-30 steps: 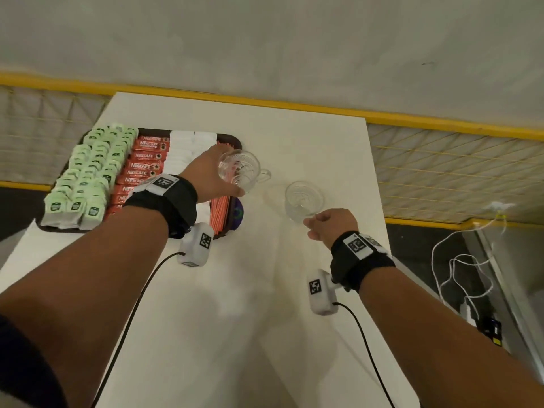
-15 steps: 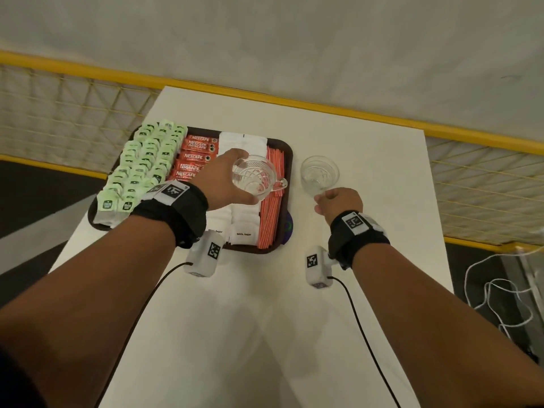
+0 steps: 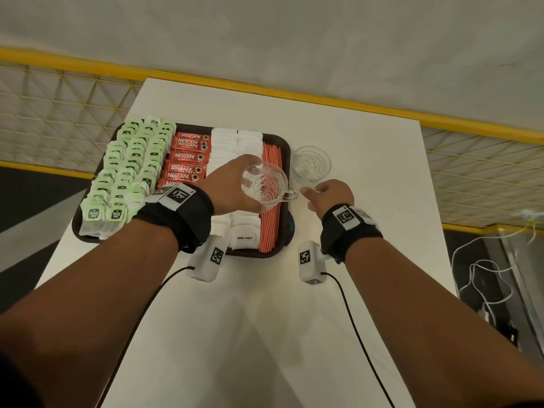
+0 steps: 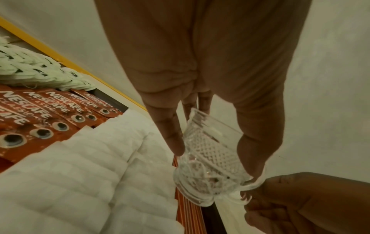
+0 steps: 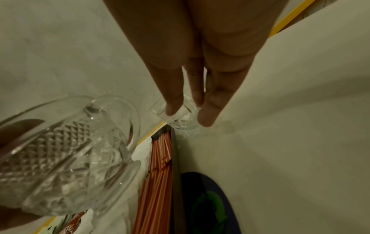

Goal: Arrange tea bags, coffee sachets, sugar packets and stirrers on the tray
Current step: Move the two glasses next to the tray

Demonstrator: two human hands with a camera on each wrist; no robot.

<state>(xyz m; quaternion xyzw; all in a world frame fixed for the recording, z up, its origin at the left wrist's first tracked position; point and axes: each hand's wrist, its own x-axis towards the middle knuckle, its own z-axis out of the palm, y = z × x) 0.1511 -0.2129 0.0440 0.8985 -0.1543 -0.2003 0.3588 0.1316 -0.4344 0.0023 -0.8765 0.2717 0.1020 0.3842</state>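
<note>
A dark brown tray (image 3: 287,142) holds rows of green tea bags (image 3: 132,166), red Nescafe sachets (image 3: 188,156), white sugar packets (image 3: 235,142) and orange stirrers (image 3: 272,154). My left hand (image 3: 235,187) grips a cut-glass cup (image 3: 263,182) (image 4: 210,158) from the side and holds it tilted above the stirrers. A second glass cup (image 3: 310,164) (image 5: 180,120) stands on the table just right of the tray. My right hand (image 3: 316,191) reaches it from the near side, thumb and fingertips pinching at its handle.
The white table (image 3: 368,201) has free room to the right and in front of the tray. A blue and green disc (image 3: 290,228) pokes out from under the tray's right edge. Yellow mesh railing (image 3: 471,172) runs behind, and white cables (image 3: 485,275) lie on the floor at the right.
The second cup has come closer to the tray's right edge with my right hand on it. My left hand keeps its cup over the tray's right part.
</note>
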